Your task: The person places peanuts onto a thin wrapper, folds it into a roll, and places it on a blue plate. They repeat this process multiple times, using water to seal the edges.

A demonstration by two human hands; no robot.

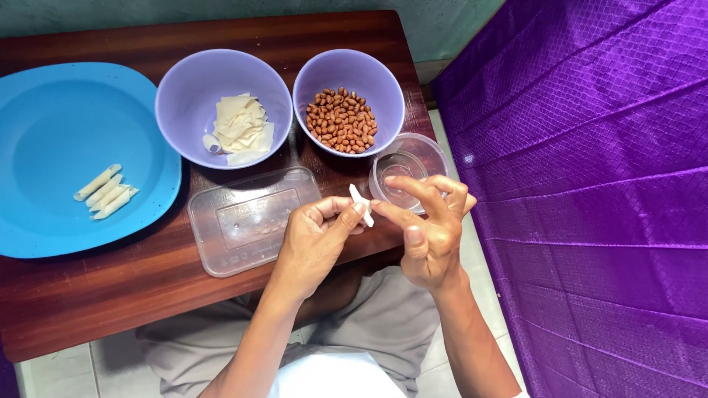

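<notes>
one roll (361, 204) tilted up-left

A low dark wooden table (110, 295) stood on a pale tiled floor (59, 368). Behind it ran a greenish wall (221, 9); purple quilted cloth (590, 184) hung alongside, in soft daylight.

- i see two bare forearms coming from the bottom of the view, with no sleeves on them.
- the left hand (313, 239) has no ring, no watch and no glove on it.
- the right hand (428, 236) is also bare, with short nails and nothing on the wrist.
- i see grey shorts over both legs, of a plain cloth.
- at the bottom edge there is a white piece of clothing, probably a shirt, plain and without print.
</notes>
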